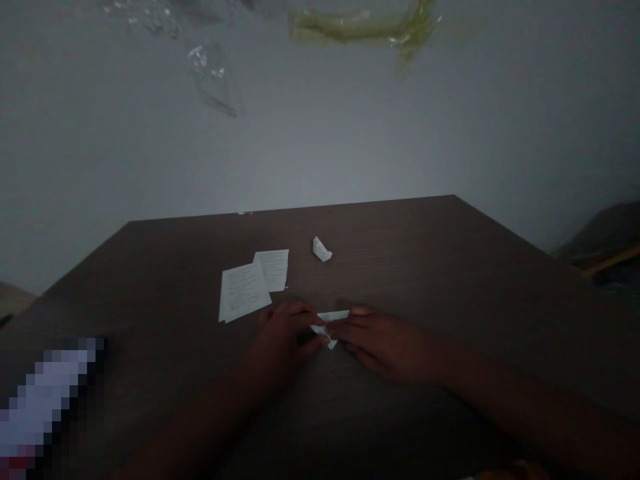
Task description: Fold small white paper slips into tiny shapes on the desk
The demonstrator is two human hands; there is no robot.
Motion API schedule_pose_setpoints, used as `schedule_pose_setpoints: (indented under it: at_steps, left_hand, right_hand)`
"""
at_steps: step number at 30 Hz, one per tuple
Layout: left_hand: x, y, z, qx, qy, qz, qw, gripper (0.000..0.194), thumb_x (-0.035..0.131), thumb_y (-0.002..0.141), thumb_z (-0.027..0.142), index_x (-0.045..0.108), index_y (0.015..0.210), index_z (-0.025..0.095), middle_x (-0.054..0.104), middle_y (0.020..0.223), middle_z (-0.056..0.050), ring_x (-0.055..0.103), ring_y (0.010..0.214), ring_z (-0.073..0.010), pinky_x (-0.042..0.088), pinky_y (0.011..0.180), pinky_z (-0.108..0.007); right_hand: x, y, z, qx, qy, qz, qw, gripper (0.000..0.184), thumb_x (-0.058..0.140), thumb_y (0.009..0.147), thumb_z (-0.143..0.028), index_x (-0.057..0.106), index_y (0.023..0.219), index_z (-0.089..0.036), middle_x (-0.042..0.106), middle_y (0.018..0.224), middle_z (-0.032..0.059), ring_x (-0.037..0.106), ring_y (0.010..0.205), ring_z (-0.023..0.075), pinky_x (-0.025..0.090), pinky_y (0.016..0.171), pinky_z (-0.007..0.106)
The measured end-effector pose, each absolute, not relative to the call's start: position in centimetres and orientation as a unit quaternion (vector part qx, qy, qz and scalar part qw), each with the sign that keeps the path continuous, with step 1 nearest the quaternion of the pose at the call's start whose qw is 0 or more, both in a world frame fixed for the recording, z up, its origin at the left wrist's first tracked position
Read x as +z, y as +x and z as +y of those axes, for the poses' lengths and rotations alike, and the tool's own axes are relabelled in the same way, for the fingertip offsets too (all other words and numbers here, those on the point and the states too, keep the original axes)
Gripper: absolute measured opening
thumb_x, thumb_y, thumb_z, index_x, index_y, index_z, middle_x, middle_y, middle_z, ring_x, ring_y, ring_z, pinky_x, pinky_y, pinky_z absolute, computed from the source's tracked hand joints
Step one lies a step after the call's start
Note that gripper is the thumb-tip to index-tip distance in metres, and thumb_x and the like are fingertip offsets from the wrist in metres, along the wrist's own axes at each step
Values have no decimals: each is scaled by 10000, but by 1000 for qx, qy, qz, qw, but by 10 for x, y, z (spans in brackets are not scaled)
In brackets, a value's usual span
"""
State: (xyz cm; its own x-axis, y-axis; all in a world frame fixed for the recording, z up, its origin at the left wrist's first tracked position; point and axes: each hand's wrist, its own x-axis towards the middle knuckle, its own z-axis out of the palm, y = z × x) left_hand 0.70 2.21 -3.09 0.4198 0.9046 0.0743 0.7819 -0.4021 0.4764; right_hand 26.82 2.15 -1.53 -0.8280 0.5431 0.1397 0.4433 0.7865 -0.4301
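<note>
Brown wood-grain table (390,267), far edge against a pale wall (320,147); light is dim. Wall ahead of the hands and above them has one strip of yellow tape (350,28), plus shiny clear tape (210,73) (could be plastic film) further left. Count: two folded papers, at least three printed sheets, one small scrap (245,213). Folded paper one, the work (334,316), is on the table between the hands, touched by both. Left hand (287,333) pinches its left end, thumb on the near side, fingers on the far side. Right hand (385,343) has its fingers close together, laid over the right part, palm down; can't tell if it grips or only presses. Folded paper two, the spare (321,251), lies straight beyond the hands, apart from them. Sheets are just beyond the left hand: front pair (245,290) overlapping the rear sheet (275,270), text side up. Scrap sits at the table's far edge, well past the left hand. One pixelated block (50,393) left of the left forearm, unreadable. Dark clutter (615,240) off the table, far right of the right hand, too dim to count.
</note>
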Motion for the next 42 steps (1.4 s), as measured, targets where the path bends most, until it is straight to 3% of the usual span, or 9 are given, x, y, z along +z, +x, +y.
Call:
schedule_pose_setpoints:
  at_steps: [4,8,18,25,33,42]
  left_hand:
    - [-29,6,22,145,831,507,176,252,847,939,170,848,1155,299,801,1286,-64,720,1267,-354,479,1140,-620]
    - [-25,6,21,135,833,507,172,267,821,951,149,846,1173,296,798,1306,-62,718,1272,-364,501,1114,-617]
    - [-33,4,21,138,834,509,161,304,832,947,160,835,1209,313,796,1308,-63,717,1273,-357,486,1120,-641]
    - [-38,4,20,157,836,509,131,289,831,951,191,834,1217,305,796,1311,-55,724,1261,-349,518,1098,-591]
    - [-34,10,14,166,820,532,129,309,784,921,155,814,1183,317,792,1327,-49,718,1284,-352,495,1109,-561]
    - [-35,12,18,176,808,546,133,227,722,906,137,729,1092,268,777,1237,-62,718,1192,-337,523,1055,-556]
  right_hand:
    - [-16,270,23,183,-228,-946,139,442,520,1061,-62,644,1479,-142,729,1494,156,695,1249,270,556,1127,470]
    - [-15,270,25,178,-198,-952,150,458,514,1053,-43,663,1475,-142,635,1641,162,663,1390,262,511,1217,483]
    - [-9,267,22,154,-219,-957,110,351,605,1045,-74,765,1349,-146,550,1723,159,627,1440,274,532,1201,453]
    - [-13,266,20,148,-235,-954,111,345,576,1070,-107,740,1372,-137,679,1540,188,649,1373,289,565,1157,462]
    - [-12,263,19,132,-232,-959,101,286,597,1057,-101,738,1303,-141,625,1641,174,657,1377,277,538,1181,456]
    - [-12,260,18,124,-233,-958,110,225,616,1046,-110,757,1215,-153,749,1451,168,687,1339,278,550,1175,460]
